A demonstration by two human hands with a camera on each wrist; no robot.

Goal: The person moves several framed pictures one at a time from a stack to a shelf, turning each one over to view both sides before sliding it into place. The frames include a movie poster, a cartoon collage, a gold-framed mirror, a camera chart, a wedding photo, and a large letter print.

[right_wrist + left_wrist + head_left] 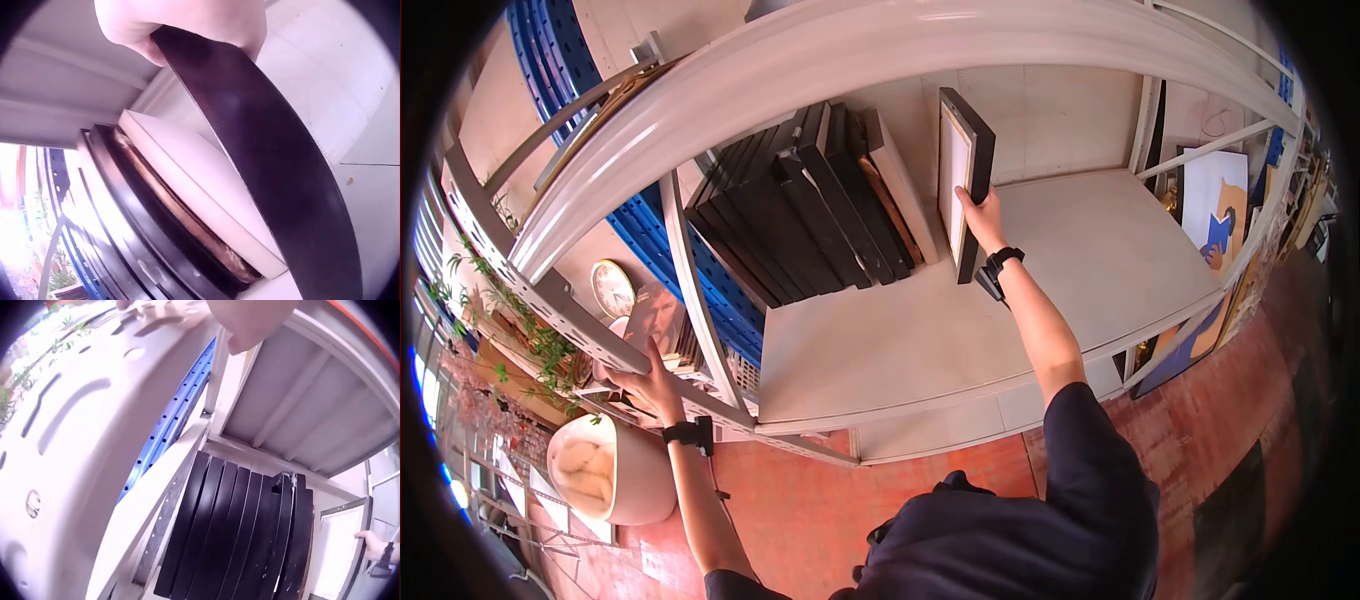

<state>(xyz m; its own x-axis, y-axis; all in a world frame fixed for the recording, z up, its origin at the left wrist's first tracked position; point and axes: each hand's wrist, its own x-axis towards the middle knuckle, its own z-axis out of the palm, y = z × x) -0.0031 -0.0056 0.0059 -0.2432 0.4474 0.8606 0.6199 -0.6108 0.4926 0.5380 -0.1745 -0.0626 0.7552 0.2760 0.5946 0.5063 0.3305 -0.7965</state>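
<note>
A black-edged picture frame (974, 125) stands upright on the grey shelf board (1080, 265). My right hand (983, 218) grips its near edge, thumb on the pale inner face and fingers round the other side. In the right wrist view, the broad dark side of the frame runs down from the right hand (187, 22). Left of it, a row of black frames (770, 215) leans together, ending in a pale canvas (897, 180). My left hand (655, 388) holds the perforated white rack upright (81, 444); some fingers are hidden behind the metal.
A white rack beam (880, 50) arches across above the shelf. Blue perforated posts (685, 275) stand behind the left side. Below left are a white tub-shaped seat (640, 480), a round clock (612, 288) and green plants (550, 350). A painting (1212, 210) leans at the right.
</note>
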